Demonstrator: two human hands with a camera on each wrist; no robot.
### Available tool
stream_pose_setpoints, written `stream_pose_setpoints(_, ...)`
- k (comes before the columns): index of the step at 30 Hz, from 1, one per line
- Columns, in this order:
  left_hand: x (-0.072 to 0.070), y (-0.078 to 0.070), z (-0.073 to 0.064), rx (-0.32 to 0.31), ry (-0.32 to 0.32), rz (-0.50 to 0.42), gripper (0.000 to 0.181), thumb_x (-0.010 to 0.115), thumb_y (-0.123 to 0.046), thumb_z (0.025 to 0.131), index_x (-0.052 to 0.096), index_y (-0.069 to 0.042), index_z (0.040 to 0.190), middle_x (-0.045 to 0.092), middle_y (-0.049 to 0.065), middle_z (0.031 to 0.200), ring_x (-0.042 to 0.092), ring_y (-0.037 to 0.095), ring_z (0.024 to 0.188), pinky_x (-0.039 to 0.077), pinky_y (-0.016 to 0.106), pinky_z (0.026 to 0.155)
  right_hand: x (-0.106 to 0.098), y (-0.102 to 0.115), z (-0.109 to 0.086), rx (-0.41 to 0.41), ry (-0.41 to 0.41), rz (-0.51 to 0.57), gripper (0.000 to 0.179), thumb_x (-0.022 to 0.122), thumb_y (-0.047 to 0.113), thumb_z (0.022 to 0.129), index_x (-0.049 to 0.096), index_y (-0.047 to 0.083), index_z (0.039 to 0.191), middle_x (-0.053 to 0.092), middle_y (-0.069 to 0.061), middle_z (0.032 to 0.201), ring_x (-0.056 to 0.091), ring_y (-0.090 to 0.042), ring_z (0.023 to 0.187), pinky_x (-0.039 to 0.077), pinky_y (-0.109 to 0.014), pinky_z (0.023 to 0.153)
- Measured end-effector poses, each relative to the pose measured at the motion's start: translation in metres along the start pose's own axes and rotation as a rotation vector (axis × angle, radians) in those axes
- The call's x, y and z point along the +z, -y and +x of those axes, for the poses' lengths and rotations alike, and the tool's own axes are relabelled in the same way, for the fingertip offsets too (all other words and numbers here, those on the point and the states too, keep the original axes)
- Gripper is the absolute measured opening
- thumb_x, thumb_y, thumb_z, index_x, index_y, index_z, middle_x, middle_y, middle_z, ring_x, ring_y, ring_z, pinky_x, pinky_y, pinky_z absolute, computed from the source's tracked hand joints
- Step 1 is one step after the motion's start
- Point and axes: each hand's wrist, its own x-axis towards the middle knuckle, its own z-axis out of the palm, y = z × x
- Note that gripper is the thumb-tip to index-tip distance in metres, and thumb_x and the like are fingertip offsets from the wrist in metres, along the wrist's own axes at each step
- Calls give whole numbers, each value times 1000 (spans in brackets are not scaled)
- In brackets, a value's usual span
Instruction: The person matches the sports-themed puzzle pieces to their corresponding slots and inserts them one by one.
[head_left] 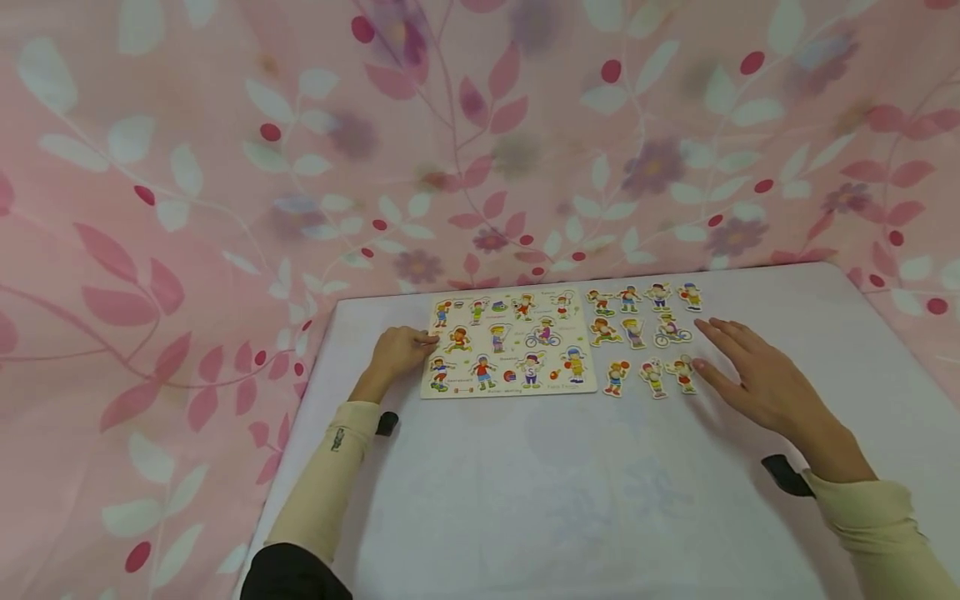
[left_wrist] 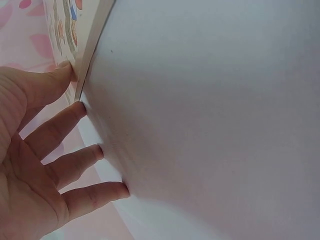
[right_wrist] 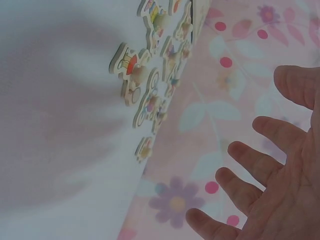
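A cream puzzle board (head_left: 510,343) with printed sports figures lies on the table. My left hand (head_left: 401,354) is at its left edge. In the left wrist view, the left hand (left_wrist: 40,145) pinches the board's edge (left_wrist: 92,47), thumb on top and index fingertip at the side; the other fingers are spread by the cloth. Several figure-shaped puzzle pieces lie loose right of the board, among them a cyclist piece (head_left: 672,332) and a tennis piece (head_left: 682,375). My right hand (head_left: 765,387) hovers beside them with spread fingers, holding nothing; the right wrist view shows its palm (right_wrist: 285,185).
A white cloth (head_left: 570,483) covers the table. Behind and to the left hangs a pink floral curtain (head_left: 465,150). The loose pieces lie in rough rows near the table's far edge.
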Motion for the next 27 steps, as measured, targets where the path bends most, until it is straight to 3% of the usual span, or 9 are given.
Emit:
stream_pose_setpoints(6, 5, -1, 2, -13, 1, 3, 21, 74, -28, 90, 78, -21, 108, 67, 6, 122, 60, 33, 116, 47, 46, 93, 2, 0, -1, -8, -8, 9, 68, 62, 39, 96, 36, 16, 154, 37, -23, 150, 33, -46, 136, 30, -70, 99)
stream_pose_setpoints(13, 5, -3, -1, 6, -6, -9, 19, 75, -25, 89, 78, -19, 106, 68, 8, 121, 61, 34, 115, 48, 47, 91, 7, 2, -1, 17, 23, -3, 70, 61, 47, 96, 35, 18, 154, 38, -21, 150, 34, -46, 135, 30, -71, 99)
stream_pose_setpoints(19, 0, -2, -2, 25, -51, 13, 19, 76, -25, 87, 78, -18, 105, 69, 8, 118, 64, 33, 110, 51, 47, 86, 10, 10, 12, 27, 58, 5, 68, 57, 52, 96, 35, 23, 155, 39, -21, 150, 35, -46, 134, 30, -72, 98)
stream_pose_setpoints(27, -1, -2, -2, 15, -41, 6, 21, 75, -28, 88, 78, -18, 107, 68, 7, 120, 62, 35, 112, 50, 47, 87, 13, 15, 25, 44, 110, 14, 68, 58, 52, 95, 39, 22, 153, 43, -23, 147, 38, -48, 132, 34, -72, 96)
